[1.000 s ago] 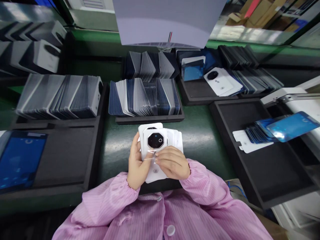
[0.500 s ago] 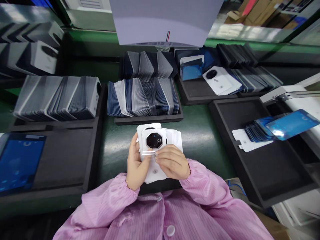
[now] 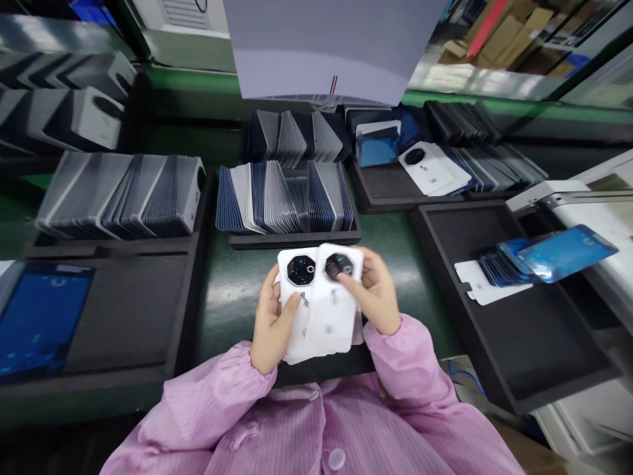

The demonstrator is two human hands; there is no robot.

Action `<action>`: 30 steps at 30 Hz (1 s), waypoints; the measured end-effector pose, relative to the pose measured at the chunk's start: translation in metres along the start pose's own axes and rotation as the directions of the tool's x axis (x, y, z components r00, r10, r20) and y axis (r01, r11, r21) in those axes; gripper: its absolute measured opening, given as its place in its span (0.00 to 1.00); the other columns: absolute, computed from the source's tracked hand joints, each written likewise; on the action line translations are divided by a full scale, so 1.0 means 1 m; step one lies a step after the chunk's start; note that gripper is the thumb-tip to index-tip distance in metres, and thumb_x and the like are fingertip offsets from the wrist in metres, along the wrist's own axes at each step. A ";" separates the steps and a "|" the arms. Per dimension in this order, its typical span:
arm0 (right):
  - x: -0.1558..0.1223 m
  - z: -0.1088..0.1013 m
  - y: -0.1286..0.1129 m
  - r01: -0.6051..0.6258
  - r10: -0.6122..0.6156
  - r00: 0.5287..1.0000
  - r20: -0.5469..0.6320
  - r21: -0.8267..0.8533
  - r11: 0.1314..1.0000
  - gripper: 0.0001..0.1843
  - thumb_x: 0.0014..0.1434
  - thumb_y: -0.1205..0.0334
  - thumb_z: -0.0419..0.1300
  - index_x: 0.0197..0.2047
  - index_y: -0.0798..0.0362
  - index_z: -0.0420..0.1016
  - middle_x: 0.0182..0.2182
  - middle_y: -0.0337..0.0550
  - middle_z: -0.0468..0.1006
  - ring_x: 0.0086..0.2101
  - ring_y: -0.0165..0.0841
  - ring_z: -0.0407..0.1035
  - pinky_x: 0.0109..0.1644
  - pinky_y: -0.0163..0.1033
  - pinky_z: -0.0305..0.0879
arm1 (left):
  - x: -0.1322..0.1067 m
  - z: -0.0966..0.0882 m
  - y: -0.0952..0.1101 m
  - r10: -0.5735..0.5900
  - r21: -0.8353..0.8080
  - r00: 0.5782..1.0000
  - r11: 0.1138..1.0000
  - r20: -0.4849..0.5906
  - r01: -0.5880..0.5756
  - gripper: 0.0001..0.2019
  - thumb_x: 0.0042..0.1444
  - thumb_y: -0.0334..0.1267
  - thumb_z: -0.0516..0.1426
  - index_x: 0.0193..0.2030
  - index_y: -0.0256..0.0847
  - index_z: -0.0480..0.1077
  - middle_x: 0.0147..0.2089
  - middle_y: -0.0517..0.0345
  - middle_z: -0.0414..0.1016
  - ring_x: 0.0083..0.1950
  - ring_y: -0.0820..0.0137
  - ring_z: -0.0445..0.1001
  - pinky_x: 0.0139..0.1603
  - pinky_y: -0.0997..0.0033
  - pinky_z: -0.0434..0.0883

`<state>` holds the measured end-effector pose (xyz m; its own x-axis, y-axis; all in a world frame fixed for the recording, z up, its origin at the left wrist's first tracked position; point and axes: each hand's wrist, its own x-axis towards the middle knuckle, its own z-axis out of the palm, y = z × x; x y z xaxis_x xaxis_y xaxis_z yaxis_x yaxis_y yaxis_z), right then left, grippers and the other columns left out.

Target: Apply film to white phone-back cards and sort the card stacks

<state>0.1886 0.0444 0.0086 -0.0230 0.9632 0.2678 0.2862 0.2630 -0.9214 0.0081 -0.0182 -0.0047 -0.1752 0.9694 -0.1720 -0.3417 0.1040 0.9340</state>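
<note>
In the head view my left hand point(image 3: 270, 324) grips a white phone-shaped panel point(image 3: 295, 333) by its left edge, thumb on the front. This panel has a black octagonal camera patch near its top and small dark lettering. Other white panels seem to lie behind it; how many is hidden. My right hand point(image 3: 380, 295) pinches a second white phone-shaped panel point(image 3: 331, 315) at its upper right, the thumb over its camera patch. That panel is a little blurred and overlaps the right side of the first. Both are above the dark green bench, near my body.
A black tray of upright panels point(image 3: 284, 198) stands just beyond my hands. More panels fill the left tray point(image 3: 185, 290), which also holds a blue film-covered panel point(image 3: 42, 316). On the right, a black tray point(image 3: 539, 356) holds a fanned blue stack point(image 3: 514, 260). A grey board point(image 3: 331, 46) hangs ahead.
My right hand has moved up and right, from the middle of the front panel to the upper right edge of another panel. The clear strip at its fingertips no longer shows.
</note>
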 end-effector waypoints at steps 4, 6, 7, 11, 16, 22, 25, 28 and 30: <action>0.013 -0.026 0.011 0.010 0.033 0.940 -0.340 0.124 0.992 0.26 0.58 0.59 0.62 0.57 0.47 0.59 0.44 0.45 0.76 0.41 0.37 0.75 0.43 0.45 0.75 | 0.003 -0.004 0.002 0.028 -0.020 0.997 0.999 -0.071 -0.029 0.31 0.58 0.42 0.59 0.66 0.51 0.53 0.58 0.49 0.72 0.53 0.63 0.75 0.49 0.65 0.75; 0.013 -0.028 0.014 -0.018 0.053 0.965 -0.257 0.137 0.990 0.28 0.57 0.59 0.62 0.58 0.46 0.58 0.42 0.44 0.77 0.38 0.36 0.76 0.40 0.44 0.75 | 0.004 -0.004 0.004 0.031 -0.040 0.994 0.999 -0.105 -0.035 0.31 0.57 0.42 0.60 0.66 0.51 0.53 0.57 0.50 0.73 0.52 0.63 0.76 0.46 0.66 0.75; 0.011 -0.024 0.015 -0.046 0.067 0.986 -0.150 0.134 0.990 0.28 0.56 0.59 0.63 0.58 0.46 0.58 0.40 0.43 0.77 0.36 0.36 0.76 0.38 0.43 0.75 | 0.005 -0.004 0.005 0.032 -0.053 0.992 0.998 -0.120 -0.038 0.31 0.57 0.42 0.60 0.65 0.51 0.54 0.57 0.50 0.73 0.52 0.63 0.76 0.45 0.66 0.76; -0.004 0.007 0.014 -0.010 0.041 0.986 0.159 -0.193 0.981 0.27 0.52 0.61 0.66 0.54 0.50 0.64 0.36 0.44 0.76 0.36 0.40 0.73 0.40 0.50 0.74 | 0.005 -0.004 0.006 0.012 -0.093 0.991 0.995 -0.135 -0.025 0.30 0.57 0.40 0.60 0.64 0.50 0.56 0.55 0.50 0.74 0.50 0.65 0.77 0.44 0.69 0.76; -0.013 0.024 0.005 0.244 -0.242 0.968 0.067 -0.482 0.841 0.22 0.52 0.62 0.67 0.50 0.52 0.70 0.50 0.55 0.68 0.51 0.49 0.64 0.52 0.60 0.66 | 0.006 -0.003 0.004 0.017 -0.041 0.995 0.999 -0.096 -0.021 0.28 0.58 0.41 0.59 0.64 0.50 0.56 0.57 0.49 0.73 0.51 0.64 0.77 0.45 0.67 0.76; -0.017 0.022 -0.010 0.255 -0.256 0.966 0.024 -0.226 0.940 0.13 0.55 0.62 0.66 0.44 0.48 0.72 0.45 0.47 0.71 0.47 0.40 0.68 0.50 0.51 0.68 | -0.004 0.003 -0.005 0.071 0.135 0.997 0.988 0.037 -0.075 0.27 0.59 0.39 0.57 0.65 0.48 0.55 0.61 0.46 0.70 0.59 0.60 0.72 0.56 0.58 0.72; -0.018 0.025 -0.012 0.112 -0.115 0.993 -0.010 -0.173 0.979 0.10 0.53 0.63 0.67 0.39 0.49 0.73 0.43 0.45 0.72 0.45 0.39 0.68 0.45 0.47 0.69 | -0.010 0.001 -0.013 0.193 0.326 0.979 0.923 0.068 -0.205 0.27 0.60 0.37 0.57 0.65 0.47 0.56 0.63 0.47 0.67 0.64 0.59 0.67 0.63 0.55 0.65; -0.017 0.024 -0.012 0.015 -0.015 1.000 -0.006 -0.072 0.997 0.07 0.53 0.63 0.67 0.35 0.50 0.73 0.42 0.44 0.72 0.43 0.37 0.69 0.43 0.44 0.69 | -0.012 -0.002 -0.017 0.282 0.448 0.953 0.841 0.114 -0.303 0.27 0.59 0.36 0.57 0.65 0.47 0.57 0.64 0.48 0.67 0.64 0.59 0.67 0.64 0.56 0.64; -0.018 0.023 -0.012 0.000 0.000 1.000 0.005 -0.041 0.999 0.05 0.54 0.63 0.65 0.33 0.50 0.73 0.42 0.45 0.71 0.43 0.37 0.69 0.45 0.45 0.69 | -0.013 -0.001 -0.016 0.290 0.456 0.949 0.833 0.122 -0.313 0.27 0.59 0.35 0.57 0.65 0.47 0.57 0.63 0.48 0.68 0.63 0.60 0.68 0.63 0.57 0.65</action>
<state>0.1638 0.0255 0.0086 -0.0275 0.9635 0.2663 0.3249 0.2606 -0.9092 0.0147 -0.0326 -0.0183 -0.1525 0.9775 0.1457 0.1914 -0.1154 0.9747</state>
